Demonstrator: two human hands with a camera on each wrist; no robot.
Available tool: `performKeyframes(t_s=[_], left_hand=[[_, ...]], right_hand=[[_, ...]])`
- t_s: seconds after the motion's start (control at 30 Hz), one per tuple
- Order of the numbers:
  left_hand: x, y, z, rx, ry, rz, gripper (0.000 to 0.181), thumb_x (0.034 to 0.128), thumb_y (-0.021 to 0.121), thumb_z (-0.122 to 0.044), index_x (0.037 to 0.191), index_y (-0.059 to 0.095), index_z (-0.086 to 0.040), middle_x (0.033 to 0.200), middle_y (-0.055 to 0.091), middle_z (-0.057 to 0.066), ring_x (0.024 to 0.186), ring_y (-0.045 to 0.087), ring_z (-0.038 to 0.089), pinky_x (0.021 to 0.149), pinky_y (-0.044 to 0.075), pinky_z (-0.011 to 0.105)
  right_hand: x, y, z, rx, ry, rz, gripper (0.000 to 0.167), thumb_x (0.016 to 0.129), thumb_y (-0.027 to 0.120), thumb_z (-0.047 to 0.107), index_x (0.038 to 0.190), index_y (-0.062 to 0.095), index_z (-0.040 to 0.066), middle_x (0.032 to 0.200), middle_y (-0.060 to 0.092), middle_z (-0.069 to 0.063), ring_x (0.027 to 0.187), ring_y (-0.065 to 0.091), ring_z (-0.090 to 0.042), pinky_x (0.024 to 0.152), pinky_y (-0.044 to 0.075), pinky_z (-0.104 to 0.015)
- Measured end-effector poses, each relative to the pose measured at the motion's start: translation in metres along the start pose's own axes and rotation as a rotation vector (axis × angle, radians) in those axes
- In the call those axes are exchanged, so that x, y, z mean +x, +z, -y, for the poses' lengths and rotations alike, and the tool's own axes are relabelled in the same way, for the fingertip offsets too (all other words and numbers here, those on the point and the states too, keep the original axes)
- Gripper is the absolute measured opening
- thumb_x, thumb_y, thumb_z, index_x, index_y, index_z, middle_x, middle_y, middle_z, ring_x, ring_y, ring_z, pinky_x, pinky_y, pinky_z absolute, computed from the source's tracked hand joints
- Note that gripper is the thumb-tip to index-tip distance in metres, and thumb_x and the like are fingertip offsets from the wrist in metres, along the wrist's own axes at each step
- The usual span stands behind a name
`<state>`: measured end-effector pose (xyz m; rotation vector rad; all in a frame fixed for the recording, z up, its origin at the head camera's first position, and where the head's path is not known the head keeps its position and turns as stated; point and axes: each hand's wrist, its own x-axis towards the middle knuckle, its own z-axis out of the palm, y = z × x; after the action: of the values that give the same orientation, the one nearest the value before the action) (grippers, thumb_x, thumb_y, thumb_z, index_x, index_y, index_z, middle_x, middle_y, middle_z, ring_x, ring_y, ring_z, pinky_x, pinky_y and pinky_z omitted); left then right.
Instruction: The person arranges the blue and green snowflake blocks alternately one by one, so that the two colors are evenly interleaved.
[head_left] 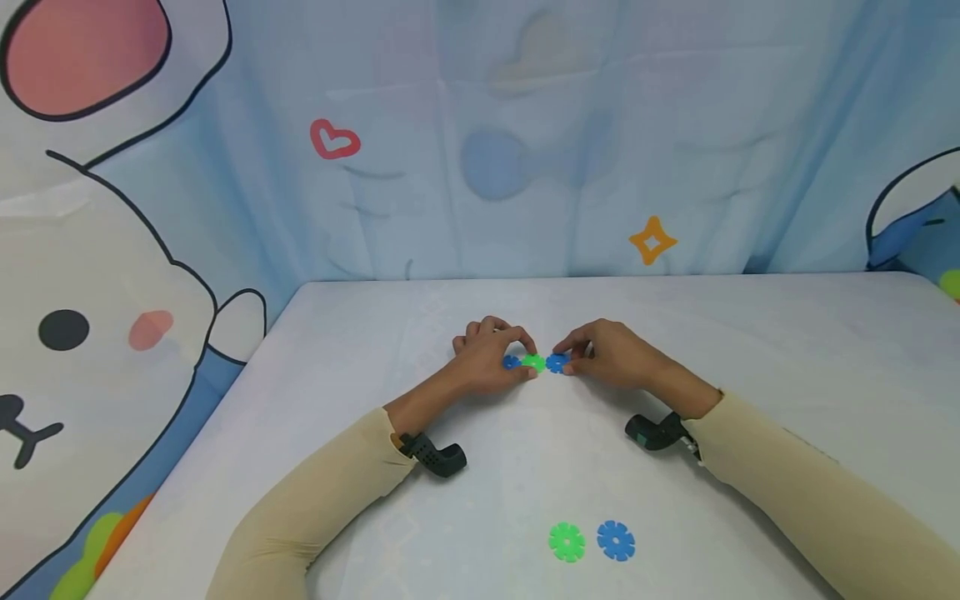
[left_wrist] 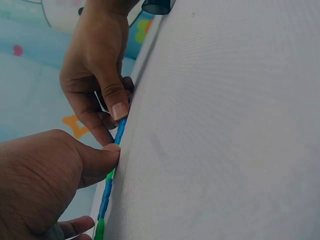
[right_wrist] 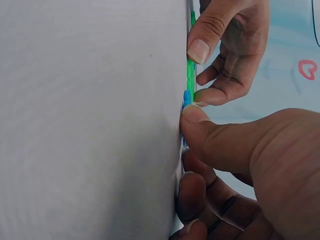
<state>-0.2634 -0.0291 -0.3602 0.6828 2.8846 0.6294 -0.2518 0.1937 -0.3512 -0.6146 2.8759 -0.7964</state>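
Note:
A row of notched plastic discs lies flat on the white table. My left hand (head_left: 487, 360) pinches a green disc (head_left: 533, 362) at its edges with thumb and index finger. A blue disc (head_left: 511, 362) shows partly under that hand, and in the left wrist view another green disc (left_wrist: 100, 230) follows it. My right hand (head_left: 617, 357) pinches the right-hand blue disc (head_left: 557, 362) by its outer edge. This blue disc meets the green one edge to edge; whether their slots interlock I cannot tell. The fingers hide parts of the row.
Nearer the front of the white table (head_left: 480, 533) lie a loose green disc (head_left: 567, 542) and a loose blue disc (head_left: 616, 541), side by side. A printed light blue curtain (head_left: 420, 217) hangs behind the table's far edge. Each wrist wears a black camera mount.

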Motion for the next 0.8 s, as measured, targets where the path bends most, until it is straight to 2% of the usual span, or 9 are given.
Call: performKeyframes(t_s=[0.8], left_hand=[[-0.0019, 0.0015, -0.0039, 0.018, 0.002, 0.007, 0.031, 0.0912, 0.066, -0.046, 0.119, 0.061, -0.035, 0.147, 0.037, 0.008, 0.134, 0.031, 0.031, 0.101, 0.025, 0.055]], right_hand=[[-0.0022, 0.0002, 0.0043, 0.016, 0.023, 0.012, 0.03, 0.088, 0.072, 0.015, 0.116, 0.071, 0.005, 0.087, 0.065, -0.003, 0.071, 0.055, -0.014, 0.062, 0.044, -0.028]])
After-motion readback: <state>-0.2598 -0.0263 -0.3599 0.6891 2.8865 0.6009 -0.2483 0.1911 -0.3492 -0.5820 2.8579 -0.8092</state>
